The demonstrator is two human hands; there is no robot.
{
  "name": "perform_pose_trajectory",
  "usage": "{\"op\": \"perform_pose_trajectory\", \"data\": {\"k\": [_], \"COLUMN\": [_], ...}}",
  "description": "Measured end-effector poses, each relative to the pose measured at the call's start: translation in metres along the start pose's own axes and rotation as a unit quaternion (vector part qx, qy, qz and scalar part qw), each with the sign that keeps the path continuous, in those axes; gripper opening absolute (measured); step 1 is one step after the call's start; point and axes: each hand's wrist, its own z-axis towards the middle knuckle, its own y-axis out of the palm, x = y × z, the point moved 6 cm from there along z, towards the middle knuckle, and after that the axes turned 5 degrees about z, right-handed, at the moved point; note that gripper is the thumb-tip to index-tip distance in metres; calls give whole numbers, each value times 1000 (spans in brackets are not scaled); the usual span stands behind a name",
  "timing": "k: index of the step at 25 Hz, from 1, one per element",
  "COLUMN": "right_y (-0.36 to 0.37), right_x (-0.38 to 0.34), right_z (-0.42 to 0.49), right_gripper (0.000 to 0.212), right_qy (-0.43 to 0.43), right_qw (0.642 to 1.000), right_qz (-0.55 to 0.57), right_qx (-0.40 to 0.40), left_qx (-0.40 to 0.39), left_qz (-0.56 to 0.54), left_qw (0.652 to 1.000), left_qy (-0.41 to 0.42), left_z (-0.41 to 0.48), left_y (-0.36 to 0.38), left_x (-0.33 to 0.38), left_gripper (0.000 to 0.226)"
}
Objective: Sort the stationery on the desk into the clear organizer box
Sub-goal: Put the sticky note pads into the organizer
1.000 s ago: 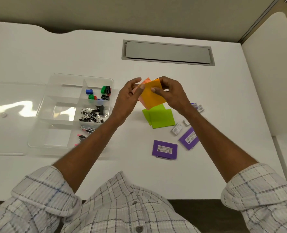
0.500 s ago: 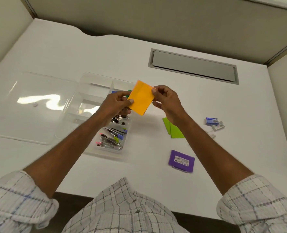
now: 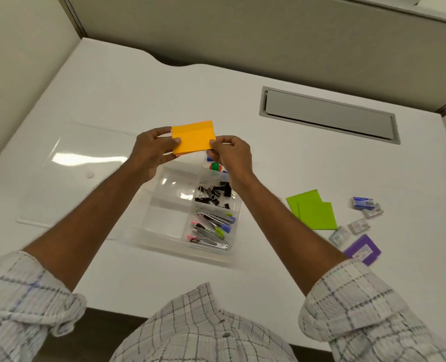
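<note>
An orange sticky-note pad [image 3: 193, 138], with a pink edge showing behind it, is held flat in the air between both hands. My left hand [image 3: 152, 150] pinches its left side and my right hand [image 3: 231, 155] pinches its right side. The pad hovers over the far end of the clear organizer box [image 3: 164, 226]. The box holds black binder clips [image 3: 214, 193], metal clips with coloured ends [image 3: 212, 229] and small coloured items [image 3: 216, 167] in its right compartments. Its left compartments look bare.
The clear lid [image 3: 67, 176] lies left of the box. Green sticky notes [image 3: 312, 212], small staple boxes [image 3: 363, 203] and a purple card [image 3: 362, 250] lie on the desk to the right. A grey cable hatch [image 3: 329, 116] is set in the desk at the far right.
Both hands carried the orange pad left from above the green notes to over the box's far end and turned it level. The camera view swung left too.
</note>
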Motion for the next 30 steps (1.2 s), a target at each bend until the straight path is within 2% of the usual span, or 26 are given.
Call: {"op": "perform_pose_trajectory", "data": {"k": [4,7,11,15,18,22,24,26,28,30], "right_y": [20,32,39,39,40,43,49,54,55,51], "right_x": [8,10,13,17,20,21,20,19,19,16], "right_z": [-2,-2,-2,-1,0,3,5,2,-2,-3], "right_gripper": [27,23,15,13,10,15,19,20,22,27], "right_qy": [-36,-68,-66,-38,-32,-52,-96,-155,-203,-226], "right_qw": [997,989,987,991,989,979,954,915,879,858], "right_qz": [-63,-124,-139,-100,-101,-163,-271,-366,-427,-458], "right_qx": [39,48,56,78,103,110,84,67,64,63], "left_qx": [26,28,34,15,-10,12,-5,-46,-92,-129], "left_qz": [95,147,263,291,337,389,413,446,486,523], "left_qw": [995,987,954,942,918,883,866,843,813,784], "left_qy": [36,60,135,167,209,260,281,297,307,307], "left_z": [19,30,32,32,30,23,22,22,21,20], "left_y": [-23,-29,-28,-30,-31,-30,-24,-15,-5,6], "left_x": [3,12,22,19,20,25,24,20,13,8], "left_gripper": [56,59,40,29,23,20,20,21,23,25]}}
